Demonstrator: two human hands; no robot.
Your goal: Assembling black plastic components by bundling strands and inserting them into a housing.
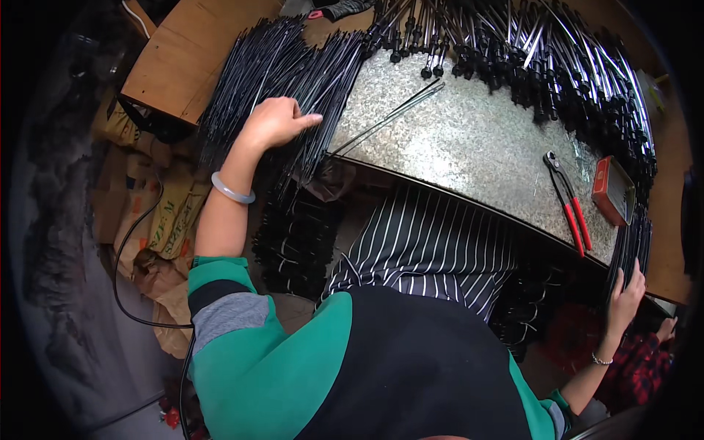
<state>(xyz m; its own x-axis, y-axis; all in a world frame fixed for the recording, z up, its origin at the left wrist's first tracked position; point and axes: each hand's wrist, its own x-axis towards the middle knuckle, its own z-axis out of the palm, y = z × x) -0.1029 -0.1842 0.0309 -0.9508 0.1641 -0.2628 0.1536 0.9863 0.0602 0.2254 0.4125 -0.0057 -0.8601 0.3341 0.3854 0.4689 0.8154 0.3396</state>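
My left hand (277,123) is over a thick pile of thin dark rods (253,70) at the table's left end. Its fingers curl under out of sight, and the thumb sticks out to the right. Whether a rod is in it is hidden. At the far right corner, my right hand (627,297) touches a stack of dark rods (629,238) with its fingers stretched and apart. Between the hands, a few loose rods (396,111) lie slanted on the speckled grey tabletop (440,158), their lower ends toward the left pile.
Red-handled pliers (567,202) lie beside a small red open box (612,192). Many rods with black fittings (513,59) line the back. Tied black bundles (290,242) sit under the table. A wooden board (191,55) stands left. Another person's hand (666,328) shows at right.
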